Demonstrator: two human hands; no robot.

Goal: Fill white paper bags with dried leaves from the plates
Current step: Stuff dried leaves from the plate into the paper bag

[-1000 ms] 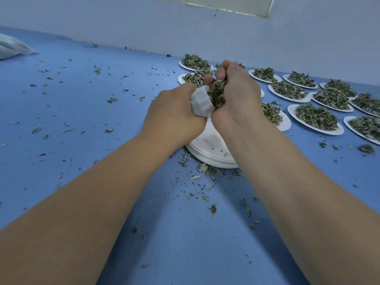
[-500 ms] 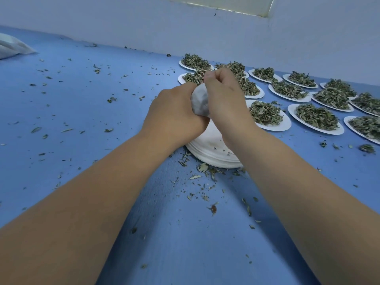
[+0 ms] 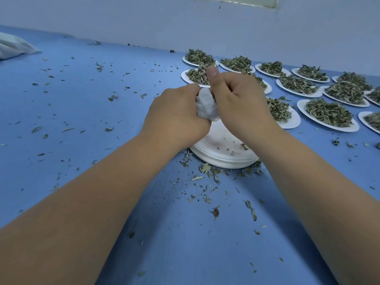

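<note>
- Two hands meet over the middle of the blue table (image 3: 86, 103), with the white paper bag (image 3: 205, 106) squeezed between them.
- My left hand (image 3: 174, 118) grips the bag from its left side, fingers curled round it, so only a crumpled white bulge shows.
- My right hand (image 3: 242, 101) presses against the bag's right side and top. Its fingers are curled in and its thumb (image 3: 212, 74) sticks straight up. The fingertips are hidden, so I cannot tell whether they pinch the bag's rim or hold nothing.
- The bag hangs just above the far part of a stack of empty plates (image 3: 224, 159). The top plate carries only a few crumbs.
- The bag's mouth is covered by my hands, so I cannot see what is inside it.
- Many plates of dried leaves (image 3: 329, 113) lie in rows beyond and to the right of my hands, running along the foot of the white wall (image 3: 144, 19). The nearest one sits just beside my right wrist.
- Loose leaf bits (image 3: 213, 175) are thick around the near edge of the stack and thinner across the rest of the table.
- A pale, crumpled bag-like thing (image 3: 14, 47) lies at the far left edge, well apart from everything else.
</note>
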